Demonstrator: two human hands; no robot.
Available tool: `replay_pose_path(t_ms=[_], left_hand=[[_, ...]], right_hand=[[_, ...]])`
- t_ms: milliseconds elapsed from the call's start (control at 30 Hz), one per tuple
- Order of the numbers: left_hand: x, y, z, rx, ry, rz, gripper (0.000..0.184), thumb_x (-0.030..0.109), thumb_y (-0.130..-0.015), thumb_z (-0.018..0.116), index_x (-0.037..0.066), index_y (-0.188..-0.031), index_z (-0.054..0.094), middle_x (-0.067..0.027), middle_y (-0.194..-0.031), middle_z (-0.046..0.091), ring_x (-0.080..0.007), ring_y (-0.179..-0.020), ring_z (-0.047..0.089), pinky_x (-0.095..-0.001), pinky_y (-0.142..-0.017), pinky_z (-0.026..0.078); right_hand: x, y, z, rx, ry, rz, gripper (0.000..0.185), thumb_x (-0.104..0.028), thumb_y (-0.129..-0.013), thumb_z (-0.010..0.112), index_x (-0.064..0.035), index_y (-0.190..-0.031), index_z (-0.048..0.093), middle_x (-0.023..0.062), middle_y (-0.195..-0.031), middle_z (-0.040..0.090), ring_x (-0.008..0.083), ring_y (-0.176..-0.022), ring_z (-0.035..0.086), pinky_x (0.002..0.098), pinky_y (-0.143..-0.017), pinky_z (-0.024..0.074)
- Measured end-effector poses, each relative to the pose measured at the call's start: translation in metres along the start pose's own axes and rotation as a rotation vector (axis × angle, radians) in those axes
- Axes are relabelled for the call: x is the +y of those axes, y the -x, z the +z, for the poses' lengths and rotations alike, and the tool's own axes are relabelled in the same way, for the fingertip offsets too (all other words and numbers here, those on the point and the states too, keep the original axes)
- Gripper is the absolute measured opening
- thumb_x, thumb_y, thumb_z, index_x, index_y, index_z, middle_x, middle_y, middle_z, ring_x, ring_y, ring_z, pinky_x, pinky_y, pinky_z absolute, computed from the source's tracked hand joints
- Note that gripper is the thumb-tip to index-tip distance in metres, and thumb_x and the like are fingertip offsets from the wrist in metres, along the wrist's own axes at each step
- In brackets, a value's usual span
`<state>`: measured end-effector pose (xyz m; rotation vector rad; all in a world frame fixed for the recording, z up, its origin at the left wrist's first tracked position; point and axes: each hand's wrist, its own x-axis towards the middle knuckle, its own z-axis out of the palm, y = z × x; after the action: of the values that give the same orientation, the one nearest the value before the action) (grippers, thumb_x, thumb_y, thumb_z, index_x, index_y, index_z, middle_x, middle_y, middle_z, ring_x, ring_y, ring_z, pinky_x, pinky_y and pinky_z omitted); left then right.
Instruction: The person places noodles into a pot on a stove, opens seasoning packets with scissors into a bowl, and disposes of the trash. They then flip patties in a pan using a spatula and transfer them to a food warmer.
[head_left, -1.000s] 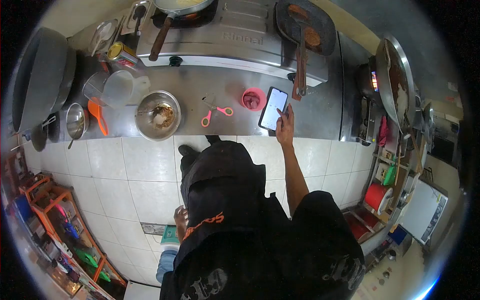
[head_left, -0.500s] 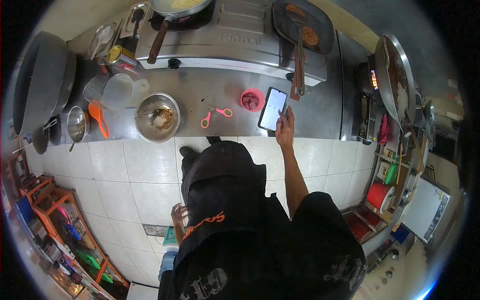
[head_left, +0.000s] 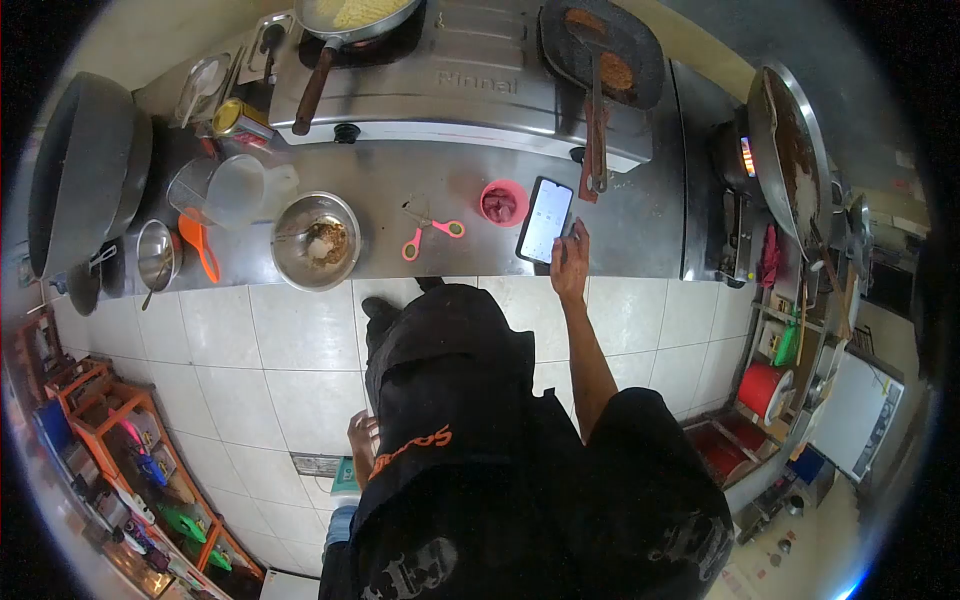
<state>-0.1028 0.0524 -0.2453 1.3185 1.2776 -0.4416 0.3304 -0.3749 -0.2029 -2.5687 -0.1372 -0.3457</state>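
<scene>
My right hand (head_left: 570, 262) is at the counter's front edge, fingers stretched out beside the lower right side of a phone (head_left: 546, 220) with a lit white screen. The hand is open and holds nothing; whether a fingertip touches the phone I cannot tell. Left of the phone stands a pink cup (head_left: 504, 202) with reddish-purple pieces inside. Scissors (head_left: 433, 229) with pink handles lie farther left. My left hand (head_left: 362, 434) hangs low beside the black apron (head_left: 440, 370), loosely open, its fingers partly hidden.
A steel bowl (head_left: 316, 241) with brown and pale seasoning sits on the counter, near an orange spatula (head_left: 199, 246) and clear plastic containers (head_left: 236, 190). On the stove (head_left: 480, 75) are a pan (head_left: 345, 38) of noodles and a grill pan (head_left: 640, 70) with browned patties and a turner.
The view has shifted slightly, with more of the noodle pan in sight. My right hand stays by the phone. My left hand has moved slightly, closer against the apron.
</scene>
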Motion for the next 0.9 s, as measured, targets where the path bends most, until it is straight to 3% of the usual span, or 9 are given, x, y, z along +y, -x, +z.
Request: replay_pose_path(t_ms=[67,267,400,500,600,767,900], left_hand=[[0.000,-0.003,0.002,0.015,-0.008,-0.039,0.033,0.031,-0.093,0.057,0.014,-0.121,0.052,-0.0094,-0.095,0.066,-0.0220,-0.084,0.064,-0.0372,-0.062,0.051],[0.001,0.003,0.006,-0.008,0.105,-0.001,0.030,0.028,-0.093,0.057,0.015,-0.120,0.054,-0.0085,-0.093,0.066,-0.0206,-0.083,0.064,-0.0351,-0.060,0.051],[-0.003,0.005,0.008,-0.008,0.135,-0.001,0.029,0.028,-0.094,0.057,0.016,-0.120,0.054,-0.0082,-0.093,0.065,-0.0200,-0.082,0.064,-0.0343,-0.059,0.051],[-0.023,-0.004,0.004,-0.026,0.136,0.021,0.029,0.030,-0.094,0.056,0.017,-0.120,0.055,-0.0078,-0.095,0.065,-0.0201,-0.083,0.064,-0.0339,-0.058,0.050],[-0.067,-0.032,-0.002,-0.028,0.199,-0.112,0.031,0.030,-0.094,0.056,0.014,-0.120,0.054,-0.0090,-0.094,0.065,-0.0208,-0.080,0.064,-0.0331,-0.057,0.050],[-0.038,-0.015,-0.002,-0.061,0.147,0.108,0.031,0.031,-0.094,0.057,0.011,-0.118,0.055,-0.0092,-0.090,0.065,-0.0200,-0.077,0.064,-0.0316,-0.057,0.050],[0.031,-0.015,-0.002,-0.056,0.051,0.286,0.032,0.031,-0.093,0.057,0.008,-0.115,0.056,-0.0091,-0.086,0.065,-0.0183,-0.074,0.064,-0.0295,-0.057,0.049]], right_hand=[[0.000,0.000,-0.002,0.023,-0.116,0.040,0.034,-0.018,-0.092,0.054,-0.0069,-0.124,0.054,0.0229,-0.139,0.037,0.0397,-0.122,0.044,0.0473,-0.100,0.0383],[-0.013,-0.006,-0.009,-0.033,0.095,0.000,0.031,-0.014,-0.091,0.054,-0.0042,-0.121,0.055,0.0254,-0.136,0.038,0.0414,-0.118,0.047,0.0471,-0.096,0.0423],[-0.003,0.000,-0.006,-0.017,-0.005,-0.005,0.031,-0.011,-0.091,0.054,-0.0042,-0.121,0.057,0.0241,-0.137,0.039,0.0404,-0.118,0.047,0.0459,-0.094,0.0437],[-0.016,-0.006,-0.007,0.001,-0.095,0.084,0.028,-0.011,-0.090,0.055,-0.0041,-0.117,0.060,0.0239,-0.136,0.040,0.0395,-0.120,0.046,0.0445,-0.095,0.0439],[-0.011,-0.004,-0.005,0.007,-0.004,0.025,0.025,-0.011,-0.090,0.056,-0.0046,-0.114,0.060,0.0252,-0.135,0.040,0.0394,-0.120,0.048,0.0432,-0.096,0.0449],[-0.009,-0.002,-0.006,0.040,-0.025,0.022,0.024,-0.010,-0.088,0.058,-0.0046,-0.111,0.061,0.0249,-0.135,0.041,0.0395,-0.118,0.049,0.0432,-0.094,0.0463],[-0.010,0.000,-0.006,0.029,-0.061,0.076,0.019,-0.007,-0.090,0.056,-0.0015,-0.106,0.064,0.0238,-0.136,0.041,0.0386,-0.119,0.049,0.0416,-0.095,0.0444]])
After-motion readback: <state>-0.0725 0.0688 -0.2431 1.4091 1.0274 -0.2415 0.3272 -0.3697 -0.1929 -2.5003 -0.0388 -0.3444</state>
